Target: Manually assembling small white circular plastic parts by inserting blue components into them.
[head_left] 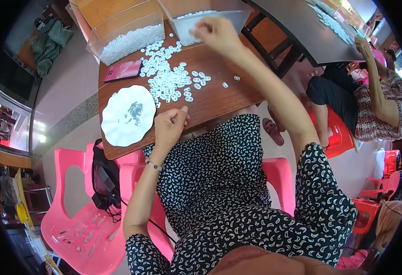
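My left hand (170, 127) rests at the near edge of the brown table (214, 103), its fingers curled in; whatever they hold is too small to make out. Raised over the right clear plastic bin (187, 33), my right hand (217, 35) is blurred and its fingers partly bent. Small white oval pieces with two dark holes (166, 81) lie in a loose pile mid-table. A few more sit apart to the right. Beside my left hand is a white scalloped plate (114, 117) bearing small dark slivers (135, 112).
A pink phone (123, 71) lies left of the pile. Another clear bin (132, 42) of white pieces stands behind it. A pink chair (81, 229) holding a black bag (105, 176) is at my left. Another person (375, 105) sits at a dark table on the right.
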### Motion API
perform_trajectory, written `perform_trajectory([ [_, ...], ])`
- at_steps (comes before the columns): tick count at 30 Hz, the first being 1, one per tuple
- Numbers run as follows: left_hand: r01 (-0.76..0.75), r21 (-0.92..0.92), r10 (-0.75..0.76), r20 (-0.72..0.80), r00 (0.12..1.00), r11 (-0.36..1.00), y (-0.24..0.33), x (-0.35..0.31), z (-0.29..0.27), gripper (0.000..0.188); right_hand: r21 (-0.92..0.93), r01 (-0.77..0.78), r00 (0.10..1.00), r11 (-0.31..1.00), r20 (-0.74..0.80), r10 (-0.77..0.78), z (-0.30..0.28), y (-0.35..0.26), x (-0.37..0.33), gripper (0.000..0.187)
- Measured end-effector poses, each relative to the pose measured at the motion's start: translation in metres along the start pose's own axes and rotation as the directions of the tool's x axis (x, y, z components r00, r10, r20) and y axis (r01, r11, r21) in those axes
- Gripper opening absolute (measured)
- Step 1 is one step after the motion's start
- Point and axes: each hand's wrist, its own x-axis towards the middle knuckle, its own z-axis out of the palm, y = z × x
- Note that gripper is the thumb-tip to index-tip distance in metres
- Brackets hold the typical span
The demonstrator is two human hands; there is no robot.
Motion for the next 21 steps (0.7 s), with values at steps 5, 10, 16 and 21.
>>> perform_trajectory([
  [5, -0.007, -0.021, 0.007, 0.006, 1.000, 1.000, 0.002, -0.003, -0.001, 0.035, -0.291, 0.268, 0.824, 0.918, -0.425, -0.375, 0.015, 0.040, 0.064, 0.032],
  [10, 0.033, -0.018, -0.032, 0.045, 0.998, 0.999, 0.011, -0.006, -0.002, 0.037, -0.233, 0.038, 0.987, 0.972, -0.146, -0.073, 0.035, 0.046, 0.045, 0.023],
  [16, 0.049, -0.055, -0.047, 0.023, 0.999, 0.997, 0.002, -0.003, -0.004, 0.034, -0.014, 0.195, 0.914, 0.981, 0.366, -0.176, 0.044, 0.003, -0.065, 0.014],
  [21, 0.047, -0.065, -0.045, 0.036, 0.998, 0.997, 0.001, -0.001, -0.003, 0.033, -0.039, 0.186, 0.843, 0.982, 0.519, -0.139, 0.046, -0.002, -0.103, 0.019],
])
